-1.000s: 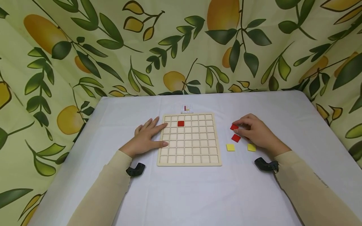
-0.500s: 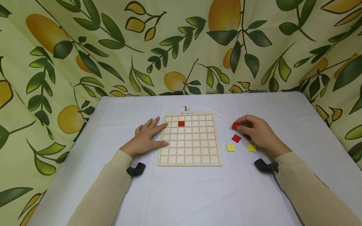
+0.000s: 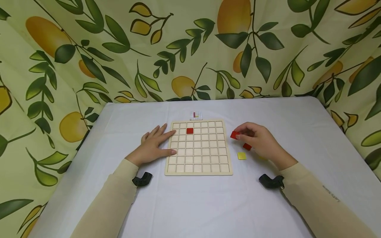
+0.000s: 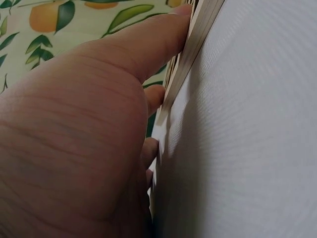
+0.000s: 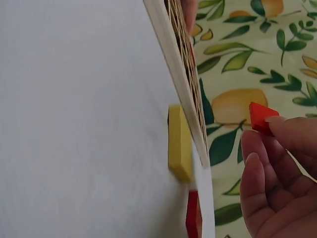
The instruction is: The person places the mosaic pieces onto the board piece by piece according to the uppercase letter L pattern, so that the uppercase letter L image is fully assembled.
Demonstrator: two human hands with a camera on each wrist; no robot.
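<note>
Board (image 3: 197, 152) probably steadied by left hand (image 3: 153, 144), fingers apart at its edge. Right hand (image 3: 261, 138) pinches red tile (image 3: 233, 135) by one end, likely leaving rest clear.

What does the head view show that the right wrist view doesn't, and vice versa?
Only the head view: a small white card printed with a grid and two beige fabric sleeves.
Only the right wrist view: the thick side of a yellow square tile.
Both: a red square tile pinched in the right fingers, the pale wooden gridded board, and fruit-patterned fabric.
</note>
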